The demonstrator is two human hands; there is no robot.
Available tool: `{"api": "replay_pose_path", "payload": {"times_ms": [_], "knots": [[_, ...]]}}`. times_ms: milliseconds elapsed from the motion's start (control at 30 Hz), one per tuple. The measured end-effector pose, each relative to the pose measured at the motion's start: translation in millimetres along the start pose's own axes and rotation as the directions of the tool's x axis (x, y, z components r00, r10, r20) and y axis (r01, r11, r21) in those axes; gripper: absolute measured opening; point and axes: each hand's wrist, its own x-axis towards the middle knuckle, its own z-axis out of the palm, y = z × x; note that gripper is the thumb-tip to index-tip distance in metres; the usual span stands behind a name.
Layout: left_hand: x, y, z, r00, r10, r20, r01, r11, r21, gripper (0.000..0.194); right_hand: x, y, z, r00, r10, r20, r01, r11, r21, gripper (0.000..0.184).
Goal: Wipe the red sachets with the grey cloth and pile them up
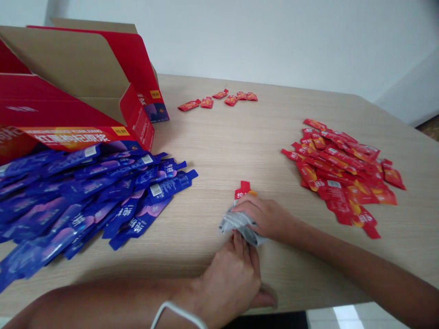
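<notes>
A red sachet (244, 188) lies on the table in front of me, its spout end pointing away. Most of it is hidden under a crumpled grey cloth (236, 220). My right hand (264, 214) grips this cloth, pressing it over the sachet from the right. Closer to me, my left hand (233, 274) reaches in from the lower left. Its fingertips are at the sachet's near end by the cloth, where a sliver of red shows, and its thumb sticks out to the right. The left fingertips are partly hidden.
Many blue sachets (126, 196) are heaped at the left, against an open red carton (68, 132). A pile of red sachets (343, 164) lies at the right. Several small red sachets (231, 100) lie towards the table's back edge by the white wall (274, 41).
</notes>
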Motion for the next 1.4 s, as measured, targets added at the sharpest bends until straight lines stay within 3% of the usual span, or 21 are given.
{"api": "replay_pose_path", "payload": {"times_ms": [133, 200, 267, 367, 500, 567, 633, 700, 800, 900, 1000, 1200, 1300, 1400], "knots": [[-2, 0, 3.9, 0.999, 0.024, -0.027, -0.023, 0.999, 0.027, 0.105, 38, 50, -15, 0.981, 0.179, -0.075, -0.188, 0.973, -0.131, 0.025], [-2, 0, 6.3, 1.000, 0.008, -0.020, -0.007, 1.000, 0.020, 0.105, 50, 64, -29, 0.972, 0.208, -0.114, -0.226, 0.958, -0.177, 0.024], [-3, 1, 7.2, 0.999, 0.000, -0.039, 0.001, 1.000, 0.019, 0.105, 48, 60, -37, 0.967, 0.189, -0.171, -0.215, 0.965, -0.148, 0.027], [-2, 0, 4.7, 0.997, 0.020, -0.071, -0.018, 0.999, 0.034, 0.106, 23, 28, -32, 0.964, 0.129, -0.234, -0.146, 0.988, -0.058, 0.035], [1, 1, -0.3, 1.000, -0.001, 0.010, 0.001, 1.000, 0.008, 0.095, -7, -5, -7, 0.997, -0.022, -0.080, 0.021, 1.000, -0.009, 0.033], [1, 2, -0.1, 1.000, -0.011, 0.017, 0.011, 1.000, 0.005, 0.096, -3, 2, 0, 0.999, -0.007, -0.036, 0.007, 1.000, 0.000, 0.032], [0, 3, 2.0, 1.000, -0.008, -0.015, 0.008, 1.000, 0.019, 0.102, 13, 22, -3, 0.994, 0.093, -0.050, -0.094, 0.995, -0.029, 0.032], [-1, 3, 4.9, 0.999, -0.005, -0.032, 0.006, 1.000, 0.022, 0.105, 32, 47, -14, 0.972, 0.212, -0.098, -0.221, 0.971, -0.094, 0.026], [-3, 0, 9.3, 0.999, 0.005, -0.038, -0.005, 1.000, 0.009, 0.104, 46, 69, -32, 0.943, 0.254, -0.215, -0.284, 0.951, -0.120, 0.027], [-2, -7, 13.7, 0.995, 0.050, -0.088, -0.049, 0.999, 0.020, 0.100, 32, 62, -36, 0.899, 0.249, -0.360, -0.272, 0.962, -0.014, 0.031], [1, -16, 16.2, 0.980, 0.069, -0.187, -0.068, 0.998, 0.011, 0.086, 6, 43, -28, 0.882, 0.262, -0.392, -0.248, 0.965, 0.088, 0.033], [22, -48, 6.2, 0.941, 0.042, -0.335, -0.081, 0.991, -0.103, 0.030, -25, 34, -17, 0.848, 0.227, -0.479, -0.151, 0.969, 0.193, 0.036], [33, -65, 7.6, 0.907, 0.050, -0.418, -0.078, 0.996, -0.052, 0.029, -31, 37, -23, 0.811, 0.180, -0.557, -0.085, 0.978, 0.192, 0.038], [39, -80, 21.9, 0.914, 0.058, -0.401, -0.049, 0.998, 0.032, 0.040, -37, 34, -33, 0.771, 0.131, -0.624, -0.025, 0.984, 0.177, 0.041]]}}
